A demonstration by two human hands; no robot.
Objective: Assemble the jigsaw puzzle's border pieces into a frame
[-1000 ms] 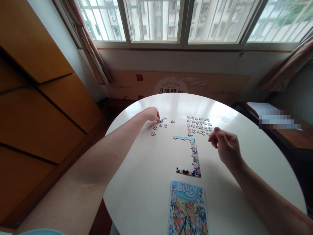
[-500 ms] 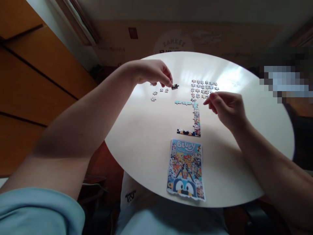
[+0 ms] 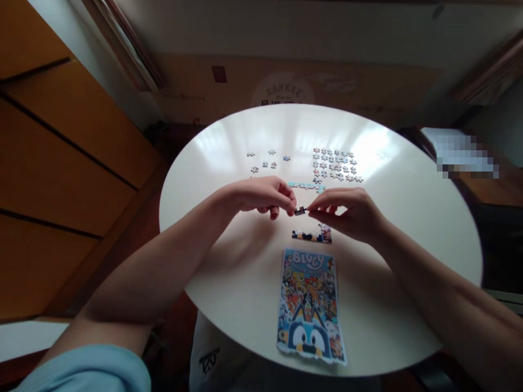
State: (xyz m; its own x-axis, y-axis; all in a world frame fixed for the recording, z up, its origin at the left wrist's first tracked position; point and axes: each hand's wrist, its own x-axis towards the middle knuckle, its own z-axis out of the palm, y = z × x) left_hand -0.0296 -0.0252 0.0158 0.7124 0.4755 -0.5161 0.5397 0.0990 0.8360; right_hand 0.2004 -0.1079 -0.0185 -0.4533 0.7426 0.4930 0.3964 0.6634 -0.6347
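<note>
A dark jigsaw puzzle piece [image 3: 299, 211] is held above the table between my two hands. My left hand [image 3: 267, 197] pinches its left end between thumb and fingers. The thumb and fingertips of my right hand [image 3: 347, 211] close on its right end. Behind them lies the light-blue top strip [image 3: 305, 186] of a partly joined puzzle. Its dark bottom strip [image 3: 308, 236] shows below, and my right hand covers most of the right side column. Closer to me lies a Bluey picture sheet [image 3: 310, 305] with a torn lower edge.
Several loose puzzle pieces [image 3: 335, 160] are laid out in rows at the back right of the round white table [image 3: 229, 283]. More scattered pieces [image 3: 265, 164] lie at the back left. A wooden cabinet [image 3: 53, 163] stands at the left.
My left hand has brought the dark puzzle piece toward me from the back of the table. My right hand has moved left and now grips its other end. The view has shifted slightly.
</note>
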